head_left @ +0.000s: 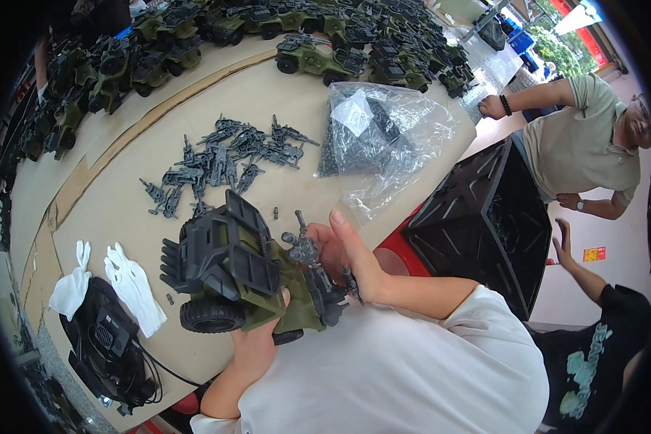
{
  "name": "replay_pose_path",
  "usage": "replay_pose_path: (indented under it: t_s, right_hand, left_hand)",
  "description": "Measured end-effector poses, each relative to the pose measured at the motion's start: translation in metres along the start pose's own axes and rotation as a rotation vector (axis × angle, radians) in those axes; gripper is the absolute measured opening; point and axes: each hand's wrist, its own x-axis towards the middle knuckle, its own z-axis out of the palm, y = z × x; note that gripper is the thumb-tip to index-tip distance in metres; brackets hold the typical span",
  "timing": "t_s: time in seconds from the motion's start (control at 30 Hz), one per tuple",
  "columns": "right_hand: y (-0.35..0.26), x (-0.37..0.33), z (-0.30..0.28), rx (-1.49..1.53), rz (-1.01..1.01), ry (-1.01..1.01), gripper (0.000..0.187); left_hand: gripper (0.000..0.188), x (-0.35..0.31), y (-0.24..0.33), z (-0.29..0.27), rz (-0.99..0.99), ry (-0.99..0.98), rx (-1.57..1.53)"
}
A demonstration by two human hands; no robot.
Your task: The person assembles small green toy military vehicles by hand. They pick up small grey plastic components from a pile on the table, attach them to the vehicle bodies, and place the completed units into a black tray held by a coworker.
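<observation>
A green and black toy military vehicle point(228, 253) is held up over the near edge of the table, tilted, with its large black wheel toward me. My left hand point(257, 351) supports it from below, its fingers partly hidden under the green body. At the vehicle's right end my right hand point(351, 253) is closed around a grey toy gun piece point(304, 249), the thumb pointing up. Another small dark part point(351, 281) shows beside the right palm. Beyond the vehicle lies a loose pile of grey toy gun pieces point(220, 159).
Rows of finished-looking toy vehicles point(318, 61) line the far side. A clear plastic bag point(383, 137) of dark parts lies at right, near a black crate point(477, 217). White gloves point(134, 286) and a black bag point(108, 347) are at left. Two other people stand at right.
</observation>
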Motion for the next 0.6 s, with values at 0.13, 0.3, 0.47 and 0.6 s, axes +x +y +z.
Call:
replay_pose_path:
  t_s: [0.13,0.3,0.47,0.6]
  right_hand:
    - [-0.004,0.006,0.0,0.015,0.009,-0.044,0.068]
    - [0.003,0.009,-0.004,0.005,-0.007,-0.027,0.067]
    - [0.002,0.012,-0.005,-0.015,-0.001,-0.028,0.065]
    - [-0.001,0.014,-0.004,-0.033,-0.022,-0.086,0.063]
  left_hand:
    - [0.066,-0.006,-0.001,0.002,0.002,0.011,0.049]
    - [0.066,-0.009,-0.004,0.008,-0.005,-0.012,0.046]
    - [0.063,-0.012,-0.004,0.006,-0.025,-0.067,0.066]
    - [0.05,0.006,0.0,0.015,-0.538,0.175,-0.711]
